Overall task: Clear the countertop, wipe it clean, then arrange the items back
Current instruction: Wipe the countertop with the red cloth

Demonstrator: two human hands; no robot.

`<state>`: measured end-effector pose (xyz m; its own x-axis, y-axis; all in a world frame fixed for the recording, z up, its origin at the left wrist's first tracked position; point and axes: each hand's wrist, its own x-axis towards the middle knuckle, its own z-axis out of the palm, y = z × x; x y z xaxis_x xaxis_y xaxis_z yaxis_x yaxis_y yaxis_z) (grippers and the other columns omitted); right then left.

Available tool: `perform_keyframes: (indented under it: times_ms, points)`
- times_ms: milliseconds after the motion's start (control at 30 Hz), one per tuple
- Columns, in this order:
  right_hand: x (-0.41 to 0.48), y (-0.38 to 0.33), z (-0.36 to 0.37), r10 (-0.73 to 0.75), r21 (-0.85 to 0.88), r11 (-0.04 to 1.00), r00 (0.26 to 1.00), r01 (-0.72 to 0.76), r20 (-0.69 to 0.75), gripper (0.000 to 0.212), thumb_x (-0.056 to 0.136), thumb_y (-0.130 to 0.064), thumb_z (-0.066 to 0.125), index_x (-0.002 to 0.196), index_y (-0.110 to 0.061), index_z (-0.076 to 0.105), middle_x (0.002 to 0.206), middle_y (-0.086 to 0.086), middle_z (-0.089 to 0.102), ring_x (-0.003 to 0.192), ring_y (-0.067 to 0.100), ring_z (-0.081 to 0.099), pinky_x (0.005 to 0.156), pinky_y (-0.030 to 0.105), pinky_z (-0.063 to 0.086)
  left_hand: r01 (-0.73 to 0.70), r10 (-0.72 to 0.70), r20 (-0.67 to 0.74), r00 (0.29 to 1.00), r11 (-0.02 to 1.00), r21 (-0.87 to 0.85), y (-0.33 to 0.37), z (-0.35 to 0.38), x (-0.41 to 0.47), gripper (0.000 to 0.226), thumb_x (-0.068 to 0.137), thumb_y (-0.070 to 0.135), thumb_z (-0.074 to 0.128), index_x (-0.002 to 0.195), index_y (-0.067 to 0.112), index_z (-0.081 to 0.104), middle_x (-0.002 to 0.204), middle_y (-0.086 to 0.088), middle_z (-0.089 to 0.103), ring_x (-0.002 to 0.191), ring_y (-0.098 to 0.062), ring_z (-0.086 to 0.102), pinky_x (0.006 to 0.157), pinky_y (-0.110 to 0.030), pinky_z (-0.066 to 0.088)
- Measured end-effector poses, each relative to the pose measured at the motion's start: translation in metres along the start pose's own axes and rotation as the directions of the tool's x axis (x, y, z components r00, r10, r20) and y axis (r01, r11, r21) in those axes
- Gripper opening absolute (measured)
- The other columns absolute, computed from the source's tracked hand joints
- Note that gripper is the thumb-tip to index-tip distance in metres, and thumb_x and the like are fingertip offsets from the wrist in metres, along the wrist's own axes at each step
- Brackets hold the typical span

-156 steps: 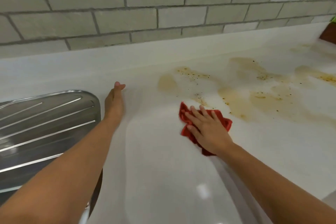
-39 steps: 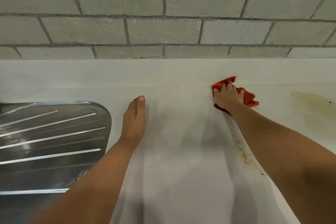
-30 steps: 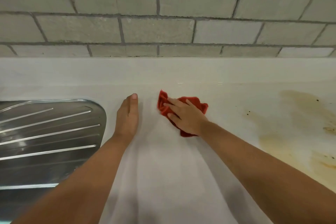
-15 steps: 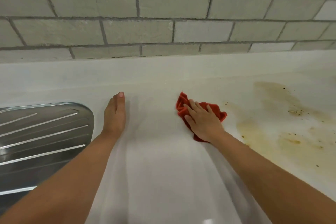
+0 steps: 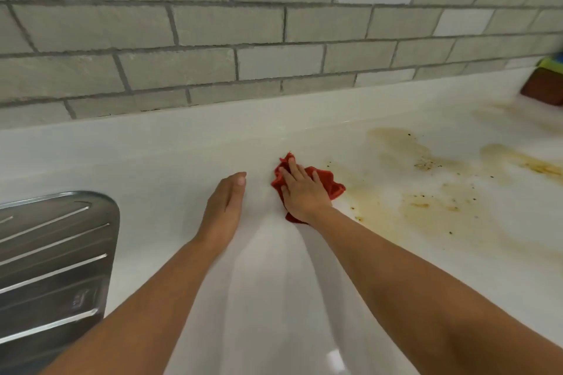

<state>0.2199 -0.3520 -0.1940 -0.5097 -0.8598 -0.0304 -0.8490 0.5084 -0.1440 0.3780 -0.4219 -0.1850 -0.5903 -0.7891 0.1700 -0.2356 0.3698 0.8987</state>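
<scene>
A single head-worn camera looks forward and down, close over the countertop [image 5: 274, 298], facing the tiled wall [image 5: 243, 24].

Your glossy white countertop [image 5: 274, 283] looks clean and shiny in the part nearest you. Across its right side spread yellowish-brown smears [image 5: 426, 201] dotted with dark specks. The small crumpled red cloth [image 5: 330, 184] lies bunched on the surface at the left edge of those smears, near the back upstand. It is pressed flat under your right hand [image 5: 300, 192], with its corners showing around the fingers.
</scene>
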Motion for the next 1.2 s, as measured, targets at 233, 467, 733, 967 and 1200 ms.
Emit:
perform_keyframes:
  times_ms: [233, 467, 733, 967, 1200]
  points:
    - [-0.168, 0.047, 0.004, -0.052, -0.01, 0.999, 0.997, 0.051, -0.057, 0.073, 0.087, -0.053, -0.009, 0.147, -0.024, 0.019, 0.149, -0.016, 0.001, 0.142, 0.001, 0.006, 0.115, 0.02, -0.008, 0.077, -0.08, -0.047, 0.996, 0.996, -0.053, -0.004, 0.005, -0.005, 0.046, 0.099, 0.039, 0.031, 0.132, 0.013, 0.05, 0.134, 0.0, 0.051, 0.123, -0.012, 0.045, 0.099, -0.018, 0.028]
    - [-0.111, 0.035, -0.005, -0.012, -0.03, 0.999, 0.999, 0.011, -0.035, 0.059, 0.096, -0.046, 0.003, 0.15, -0.024, 0.006, 0.157, -0.009, -0.007, 0.146, 0.008, -0.004, 0.117, 0.03, -0.004, 0.064, -0.065, -0.042, 0.997, 0.997, -0.033, -0.003, 0.007, -0.006, 0.047, 0.099, 0.039, 0.031, 0.133, 0.012, 0.049, 0.135, -0.002, 0.051, 0.126, -0.015, 0.044, 0.104, -0.023, 0.029]
    - [-0.074, 0.023, -0.005, -0.028, -0.013, 0.999, 0.998, 0.029, 0.064, 0.055, 0.1, -0.04, 0.012, 0.15, -0.017, 0.009, 0.158, -0.002, -0.003, 0.146, 0.013, -0.002, 0.117, 0.033, -0.003, 0.084, -0.086, -0.042, 0.995, 0.996, -0.042, -0.001, 0.005, -0.006, 0.046, 0.099, 0.038, 0.033, 0.133, 0.012, 0.05, 0.136, -0.003, 0.05, 0.127, -0.015, 0.044, 0.105, -0.023, 0.028]
    - [-0.161, 0.022, 0.0, -0.056, -0.024, 0.998, 0.998, 0.055, -0.019, 0.085, 0.077, -0.056, -0.025, 0.148, -0.023, 0.008, 0.147, -0.015, -0.011, 0.142, 0.004, -0.006, 0.114, 0.025, -0.01, 0.099, -0.099, -0.007, 0.995, 0.994, -0.05, -0.001, 0.005, -0.004, 0.046, 0.099, 0.039, 0.032, 0.134, 0.013, 0.047, 0.138, -0.001, 0.047, 0.128, -0.015, 0.042, 0.101, -0.018, 0.025]
    - [-0.014, 0.017, 0.006, 0.093, -0.017, 0.995, 0.995, -0.093, -0.019, 0.054, 0.101, -0.035, 0.016, 0.15, -0.014, 0.011, 0.159, 0.002, -0.002, 0.147, 0.018, 0.002, 0.12, 0.039, 0.003, 0.052, -0.045, -0.12, 0.992, 0.997, 0.06, -0.001, 0.005, 0.022, 0.044, 0.099, 0.036, 0.032, 0.133, 0.013, 0.046, 0.134, -0.004, 0.047, 0.128, -0.019, 0.04, 0.101, -0.022, 0.025]
